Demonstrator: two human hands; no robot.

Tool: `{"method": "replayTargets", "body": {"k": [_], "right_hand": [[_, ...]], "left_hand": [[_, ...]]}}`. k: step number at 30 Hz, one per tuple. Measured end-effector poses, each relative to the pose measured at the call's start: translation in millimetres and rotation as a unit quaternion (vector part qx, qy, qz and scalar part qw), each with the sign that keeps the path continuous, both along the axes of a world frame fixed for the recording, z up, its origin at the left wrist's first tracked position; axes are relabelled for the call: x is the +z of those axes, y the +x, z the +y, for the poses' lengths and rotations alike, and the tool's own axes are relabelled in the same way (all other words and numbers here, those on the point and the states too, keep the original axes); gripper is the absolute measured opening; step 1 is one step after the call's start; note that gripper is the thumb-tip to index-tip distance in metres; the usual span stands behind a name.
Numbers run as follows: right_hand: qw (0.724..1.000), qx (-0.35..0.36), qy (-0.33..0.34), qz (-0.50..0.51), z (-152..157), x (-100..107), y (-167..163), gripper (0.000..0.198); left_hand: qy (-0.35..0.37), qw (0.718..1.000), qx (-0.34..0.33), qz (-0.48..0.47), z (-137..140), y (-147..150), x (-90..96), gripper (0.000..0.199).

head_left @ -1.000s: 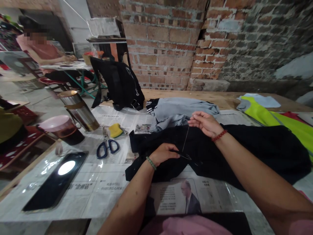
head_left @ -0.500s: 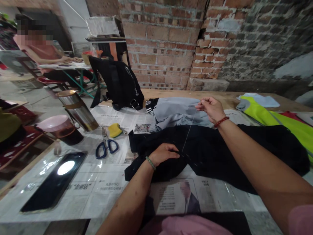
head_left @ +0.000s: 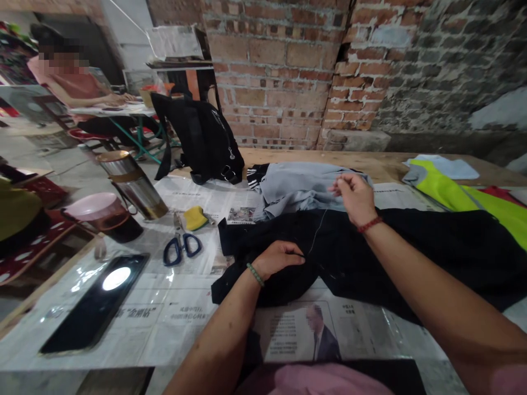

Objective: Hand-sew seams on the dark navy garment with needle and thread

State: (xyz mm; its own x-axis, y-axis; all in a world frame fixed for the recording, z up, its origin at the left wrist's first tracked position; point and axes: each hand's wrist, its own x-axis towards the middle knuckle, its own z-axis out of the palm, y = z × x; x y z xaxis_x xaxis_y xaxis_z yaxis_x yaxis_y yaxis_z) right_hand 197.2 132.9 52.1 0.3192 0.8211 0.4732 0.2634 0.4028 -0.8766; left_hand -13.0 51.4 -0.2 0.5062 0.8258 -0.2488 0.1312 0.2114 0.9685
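A black garment [head_left: 362,263] lies spread across the newspaper in front of me. My left hand [head_left: 280,259] rests on it, thumb and fingers closed on a bit of the black cloth. From the cloth beside those fingertips a thin pale thread [head_left: 317,233] rises in a loose curve. Above the garment, my right hand [head_left: 354,196] is raised with its fingertips pinched at the thread's upper end; any needle there is too small to make out. Light stitches [head_left: 329,272] show on the black cloth. Behind it, a grey garment [head_left: 300,184] lies bunched up.
Blue-handled scissors [head_left: 181,249], a yellow sponge-like piece [head_left: 195,218], a phone [head_left: 96,304], a pink-lidded cup [head_left: 105,214] and a steel flask [head_left: 134,186] stand or lie at left. Behind are a black backpack [head_left: 200,137] and, right, a neon-yellow garment [head_left: 448,189]. A person [head_left: 69,82] sits beyond.
My right hand has come down slightly and turned, and the thread, straight before, now hangs slacker. The left hand keeps its place on the black garment.
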Motion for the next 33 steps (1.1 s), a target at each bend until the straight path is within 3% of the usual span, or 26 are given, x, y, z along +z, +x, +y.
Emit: {"method": "replayTargets", "body": {"k": [4,7,9,12,17,23,28,33], "right_hand": [[0.983,0.085,-0.082,-0.141,-78.4,-25.7,-28.1,0.015],[0.971,0.069,-0.051,-0.225,-120.8,-50.0,-41.1,0.015],[0.963,0.038,-0.026,-0.264,-132.9,-64.5,-43.1,0.018],[0.953,-0.001,-0.015,-0.302,-130.8,-77.7,-36.0,0.02],[0.953,-0.034,0.007,-0.301,-112.6,-77.8,-8.0,0.018],[0.963,-0.037,-0.008,-0.265,-117.8,-81.2,3.9,0.018],[0.965,0.047,-0.028,-0.255,-127.8,-84.7,2.8,0.023],[0.933,0.151,-0.054,-0.322,-128.0,-81.4,6.3,0.027]], "left_hand": [[0.035,0.999,0.013,0.001,0.3,1.5,-3.3,0.018],[0.047,0.998,0.033,0.023,0.8,3.1,-5.9,0.025],[0.049,0.997,0.043,0.049,1.0,3.9,-5.8,0.028],[0.068,0.994,0.018,0.082,1.3,3.9,-1.4,0.027],[0.136,0.979,-0.063,0.135,1.3,1.4,10.7,0.015],[0.204,0.959,-0.056,0.191,-2.7,4.2,12.9,0.018],[0.224,0.952,-0.096,0.186,-7.8,10.3,12.0,0.018],[0.271,0.947,-0.095,0.145,-10.4,14.0,15.5,0.013]]}}
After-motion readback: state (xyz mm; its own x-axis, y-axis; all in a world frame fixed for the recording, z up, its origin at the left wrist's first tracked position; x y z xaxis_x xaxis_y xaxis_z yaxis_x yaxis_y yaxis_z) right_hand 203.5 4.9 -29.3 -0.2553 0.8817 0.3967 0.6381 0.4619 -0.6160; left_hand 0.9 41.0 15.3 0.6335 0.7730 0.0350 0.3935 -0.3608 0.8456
